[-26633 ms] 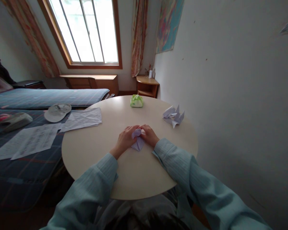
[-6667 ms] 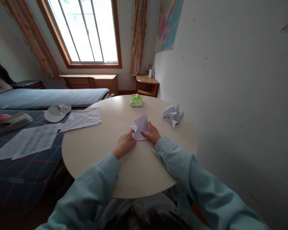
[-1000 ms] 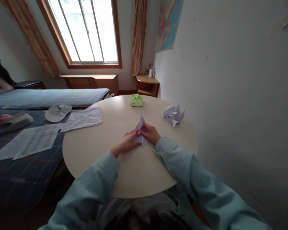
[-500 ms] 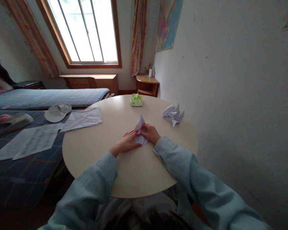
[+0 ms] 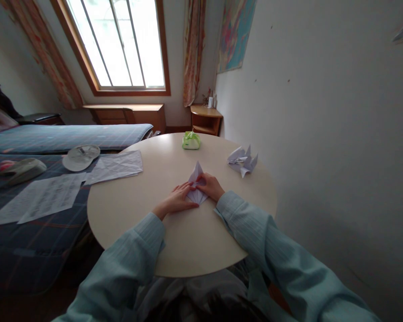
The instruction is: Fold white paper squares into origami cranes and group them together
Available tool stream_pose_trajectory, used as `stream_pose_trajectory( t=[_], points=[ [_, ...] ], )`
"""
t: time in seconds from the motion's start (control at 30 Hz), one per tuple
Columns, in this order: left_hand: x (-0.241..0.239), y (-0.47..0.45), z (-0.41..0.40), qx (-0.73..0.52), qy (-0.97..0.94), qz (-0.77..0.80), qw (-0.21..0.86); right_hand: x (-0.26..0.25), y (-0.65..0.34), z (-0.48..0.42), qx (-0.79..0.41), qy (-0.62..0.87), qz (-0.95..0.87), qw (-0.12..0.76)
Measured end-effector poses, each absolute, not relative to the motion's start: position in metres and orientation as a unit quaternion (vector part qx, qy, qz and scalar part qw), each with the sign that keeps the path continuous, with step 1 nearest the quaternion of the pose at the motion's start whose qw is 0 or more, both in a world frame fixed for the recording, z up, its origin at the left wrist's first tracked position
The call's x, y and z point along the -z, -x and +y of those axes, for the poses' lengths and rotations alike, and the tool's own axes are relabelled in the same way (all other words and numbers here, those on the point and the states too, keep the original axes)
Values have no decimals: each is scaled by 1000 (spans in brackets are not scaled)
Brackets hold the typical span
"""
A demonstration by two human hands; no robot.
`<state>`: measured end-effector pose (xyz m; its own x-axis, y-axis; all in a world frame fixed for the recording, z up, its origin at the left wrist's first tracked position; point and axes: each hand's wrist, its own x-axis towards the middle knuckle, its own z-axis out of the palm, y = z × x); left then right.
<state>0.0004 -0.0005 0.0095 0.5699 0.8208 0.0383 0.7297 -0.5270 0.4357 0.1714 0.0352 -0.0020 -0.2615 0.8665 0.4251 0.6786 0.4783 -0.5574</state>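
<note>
The pale lilac folded paper [image 5: 196,175] lies flat near the middle of the round table [image 5: 127,210], its tip pointing away from the person; the hard top gives a firm bed for creasing. The left hand [image 5: 176,202] lies open, fingers stretched along the paper's near-left edge to pin it. The right hand [image 5: 211,186] curls onto its centre, but I cannot tell whether it pinches a flap or only presses. A folded paper figure [image 5: 242,161] and a green tissue pack [image 5: 191,141] sit well apart, clear of the hands.
</note>
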Motion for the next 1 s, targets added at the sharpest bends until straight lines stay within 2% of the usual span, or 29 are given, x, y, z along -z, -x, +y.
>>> stream_pose_trajectory(
  t=[0.23,0.5,1.0],
  points=[
    [-7,-4,0,-128,-861,461,174,1,-171,35,-128,496,-784,350],
    [-8,-12,-4,-180,-839,506,89,1,-170,35,-138,489,-786,353],
    [-10,-8,-2,-150,-846,494,134,2,-171,36,-132,491,-787,349]
  ],
)
